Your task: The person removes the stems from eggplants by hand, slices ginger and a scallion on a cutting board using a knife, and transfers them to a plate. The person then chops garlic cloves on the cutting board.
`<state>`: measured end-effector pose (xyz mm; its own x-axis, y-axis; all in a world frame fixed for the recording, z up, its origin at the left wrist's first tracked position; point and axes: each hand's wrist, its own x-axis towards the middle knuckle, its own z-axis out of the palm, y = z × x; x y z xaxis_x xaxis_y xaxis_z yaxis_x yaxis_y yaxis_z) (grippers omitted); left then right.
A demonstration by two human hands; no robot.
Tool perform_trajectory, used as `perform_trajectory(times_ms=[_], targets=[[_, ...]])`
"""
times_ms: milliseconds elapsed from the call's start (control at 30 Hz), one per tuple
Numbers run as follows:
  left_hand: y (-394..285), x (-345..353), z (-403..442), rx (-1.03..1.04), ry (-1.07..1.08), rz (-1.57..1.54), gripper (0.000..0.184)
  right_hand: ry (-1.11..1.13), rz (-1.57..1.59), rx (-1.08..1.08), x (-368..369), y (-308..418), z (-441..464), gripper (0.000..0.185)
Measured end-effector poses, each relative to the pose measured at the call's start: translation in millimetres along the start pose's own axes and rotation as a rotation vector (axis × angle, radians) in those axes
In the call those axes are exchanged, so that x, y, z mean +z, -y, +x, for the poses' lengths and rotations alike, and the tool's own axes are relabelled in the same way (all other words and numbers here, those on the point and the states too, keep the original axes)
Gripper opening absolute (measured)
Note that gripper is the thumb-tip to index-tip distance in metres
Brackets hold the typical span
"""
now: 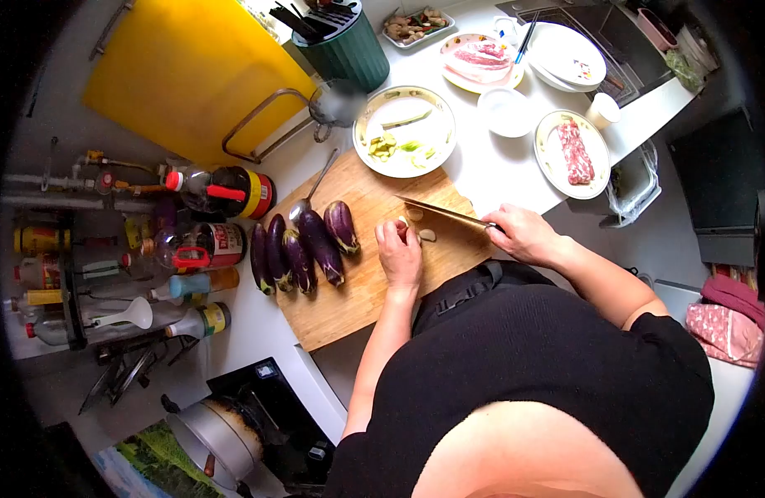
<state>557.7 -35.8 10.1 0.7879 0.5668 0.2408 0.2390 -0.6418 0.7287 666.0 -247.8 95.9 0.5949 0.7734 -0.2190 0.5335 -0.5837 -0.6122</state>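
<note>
My right hand [519, 236] grips the handle of a kitchen knife [440, 209], whose blade points left over the wooden cutting board [358, 311]. Close to the blade, my left hand [399, 253] has its fingers curled down on the board, with a pale garlic clove [402, 220] at the fingertips. Another garlic clove [427, 236] lies just right of those fingers, and one more is partly behind the blade. On the board's left half, several purple eggplants [319, 247] lie side by side. A metal spoon [299, 209] rests above them.
A plate [374, 162] with chopped yellow and green pieces overlaps the board's far edge. Beyond are a white bowl [505, 112], meat plates [594, 184] and a green knife block [345, 54]. Bottles [225, 192] stand left; a pot [212, 440] sits at lower left.
</note>
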Motion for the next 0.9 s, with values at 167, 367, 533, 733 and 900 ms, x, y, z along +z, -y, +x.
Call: perform_trajectory(times_ms=[167,367,533,733,900], targets=[[-0.9,6.3,10.3,-0.051,0.064,0.028,0.024,0.055,0.030,0.049,-13.6,-3.0,-18.1,0.027],[-16.4,11.3,8.4,0.094,-0.045,0.193,0.036,0.084,0.044,0.091,-21.7,-8.7,-27.5,0.028],[-7.6,18.4,11.1,0.040,0.013,0.187,0.038,0.129,0.046,0.064,-25.5,-8.8,-31.0,0.028],[-9.5,6.1,10.6,0.070,-0.026,0.096,0.033,0.006,0.038,0.001,-33.3,-17.5,-32.2,0.025],[-8.8,6.1,1.3,0.108,-0.117,0.083,0.025,-0.098,-0.101,-0.125,-17.4,-17.0,-10.7,0.025]])
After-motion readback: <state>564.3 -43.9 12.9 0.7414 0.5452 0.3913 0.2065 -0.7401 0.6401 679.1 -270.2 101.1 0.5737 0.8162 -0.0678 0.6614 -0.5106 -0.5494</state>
